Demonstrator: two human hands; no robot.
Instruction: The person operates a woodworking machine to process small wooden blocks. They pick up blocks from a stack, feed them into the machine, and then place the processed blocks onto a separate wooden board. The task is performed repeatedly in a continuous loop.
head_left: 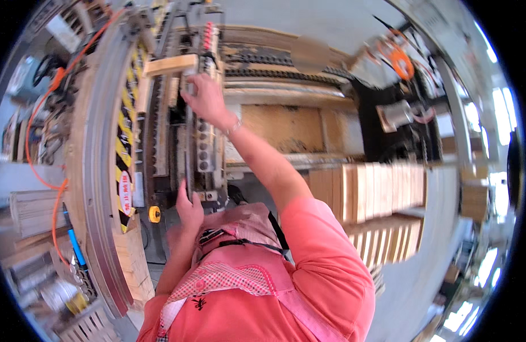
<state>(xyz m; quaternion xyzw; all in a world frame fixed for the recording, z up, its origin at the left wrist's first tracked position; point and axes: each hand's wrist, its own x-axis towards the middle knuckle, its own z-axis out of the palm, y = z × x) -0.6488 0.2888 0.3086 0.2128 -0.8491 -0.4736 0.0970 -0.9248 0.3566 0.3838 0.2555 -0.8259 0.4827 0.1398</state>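
My right hand (pixel 207 102) reaches forward over the machine bed, with bent fingers spread apart and nothing visible between them. Just beyond its fingertips, a short light wooden block (pixel 171 65) lies crosswise over the machine's rails. I cannot tell whether the fingertips touch it. Under my right wrist runs a narrow strip with a row of dark round holes (pixel 204 148). My left hand (pixel 189 212) is close to my body at the near end of the machine's rail (pixel 189 154), its thumb and fingers apart and nothing in it.
Stacked wooden boards (pixel 382 191) stand to my right. Chains (pixel 263 73) run across the machine behind my right arm. On the left are a yellow-black striped guard (pixel 124 131), a long metal rail (pixel 97 171), an orange hose (pixel 28 137) and a yellow knob (pixel 154 214).
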